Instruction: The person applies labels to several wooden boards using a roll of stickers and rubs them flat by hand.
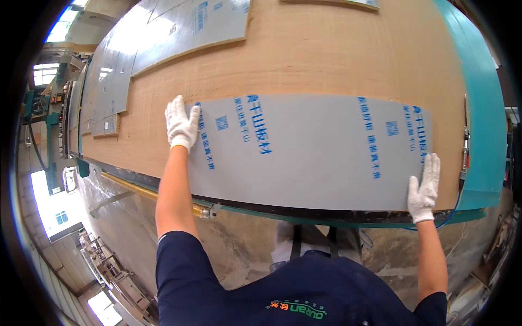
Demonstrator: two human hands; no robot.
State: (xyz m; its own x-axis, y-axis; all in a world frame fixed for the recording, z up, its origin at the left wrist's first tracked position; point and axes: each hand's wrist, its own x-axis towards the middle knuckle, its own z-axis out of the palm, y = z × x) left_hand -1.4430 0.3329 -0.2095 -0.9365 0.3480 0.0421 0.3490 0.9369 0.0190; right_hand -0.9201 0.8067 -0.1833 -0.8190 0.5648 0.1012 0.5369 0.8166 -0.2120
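Note:
A long grey panel (310, 152) with blue print lies flat along the near edge of a wood-topped table (348, 54). My left hand (182, 124), in a white knit glove, rests at the panel's left end with fingers stretched out and the thumb apart. At the opposite end, my right hand (425, 187) wears a matching glove and lies against the right edge, fingers straight and thumb spread. Both palms are turned down or inward, and neither hand is wrapped round the panel.
Several film-covered panels (190, 32) lie at the far left of the table, and another panel (359, 3) at the far edge. A teal machine frame (481, 108) borders the right side. Below the near edge runs a yellow roller (157, 194). An air hose (451, 214) hangs at the right.

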